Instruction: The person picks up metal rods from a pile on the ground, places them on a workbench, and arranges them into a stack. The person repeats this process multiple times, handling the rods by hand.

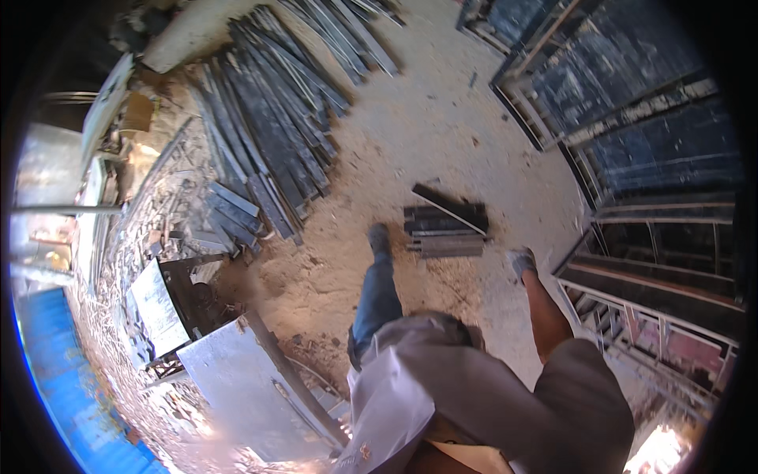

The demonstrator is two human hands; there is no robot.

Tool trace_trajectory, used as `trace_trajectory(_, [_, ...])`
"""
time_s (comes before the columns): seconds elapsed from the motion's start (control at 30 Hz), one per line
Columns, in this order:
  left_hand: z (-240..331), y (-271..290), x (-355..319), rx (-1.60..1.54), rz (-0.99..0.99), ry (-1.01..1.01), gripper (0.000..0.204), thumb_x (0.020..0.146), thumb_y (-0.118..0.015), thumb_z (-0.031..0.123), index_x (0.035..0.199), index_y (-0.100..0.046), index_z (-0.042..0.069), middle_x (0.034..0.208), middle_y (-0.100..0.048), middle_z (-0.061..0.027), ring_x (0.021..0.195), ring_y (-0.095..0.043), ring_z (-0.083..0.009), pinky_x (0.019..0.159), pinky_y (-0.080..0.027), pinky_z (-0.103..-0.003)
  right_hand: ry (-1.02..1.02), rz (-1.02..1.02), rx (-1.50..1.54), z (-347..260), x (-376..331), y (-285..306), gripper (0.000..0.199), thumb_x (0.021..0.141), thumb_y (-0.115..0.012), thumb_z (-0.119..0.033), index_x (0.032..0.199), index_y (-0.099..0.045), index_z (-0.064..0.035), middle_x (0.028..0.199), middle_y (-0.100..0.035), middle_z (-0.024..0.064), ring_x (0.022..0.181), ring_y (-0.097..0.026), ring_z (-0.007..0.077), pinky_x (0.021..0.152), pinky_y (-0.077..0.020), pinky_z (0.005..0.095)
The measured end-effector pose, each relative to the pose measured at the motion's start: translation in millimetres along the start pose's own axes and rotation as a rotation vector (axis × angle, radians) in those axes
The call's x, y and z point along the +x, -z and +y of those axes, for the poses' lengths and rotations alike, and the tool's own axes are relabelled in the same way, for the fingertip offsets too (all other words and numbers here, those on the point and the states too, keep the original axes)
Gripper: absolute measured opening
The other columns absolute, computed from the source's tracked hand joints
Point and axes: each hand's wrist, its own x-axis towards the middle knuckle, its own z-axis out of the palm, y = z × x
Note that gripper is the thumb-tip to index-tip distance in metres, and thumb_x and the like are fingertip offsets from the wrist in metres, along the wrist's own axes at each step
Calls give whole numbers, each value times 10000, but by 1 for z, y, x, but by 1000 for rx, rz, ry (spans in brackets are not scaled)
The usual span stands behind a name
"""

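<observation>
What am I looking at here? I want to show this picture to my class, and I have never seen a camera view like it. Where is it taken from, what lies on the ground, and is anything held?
There is no machine: a person wears a wide fisheye camera on the head, looking down, so straight edges bend near the rim. You see the person's own body from above: grey shirt, left leg in blue trousers, and bare right leg, both feet on a sandy floor. No hands show, so I cannot say if anything is held. Between the feet lies a small stack of dark boards. A big pile of planks lies to the upper left, a grey sheet at lower left, and dark framed panels lean at right.
</observation>
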Motion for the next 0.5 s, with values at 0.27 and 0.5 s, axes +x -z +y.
trace_trajectory(0.27, [432,102,90,-232,104,-543,478,1072,-528,384,1428,-598,73,1352,-684,-174,1153,-707,-284,956,-556,-432,-476,-465,1122,-184,-46,160,485,867,-740,-431,1113,-758,-14,1079,-764,232,1077,-719,379,935,-545,451])
trace_trajectory(0.5, [690,-32,165,-342,9,-576,452,1073,-569,356,1408,-593,54,1272,-723,-157,1098,-726,-296,862,-575,-408,-281,-614,818,-137,18,108,381,951,-590,-362,1070,-757,-40,1127,-731,255,1077,-696,420,935,-544,519])
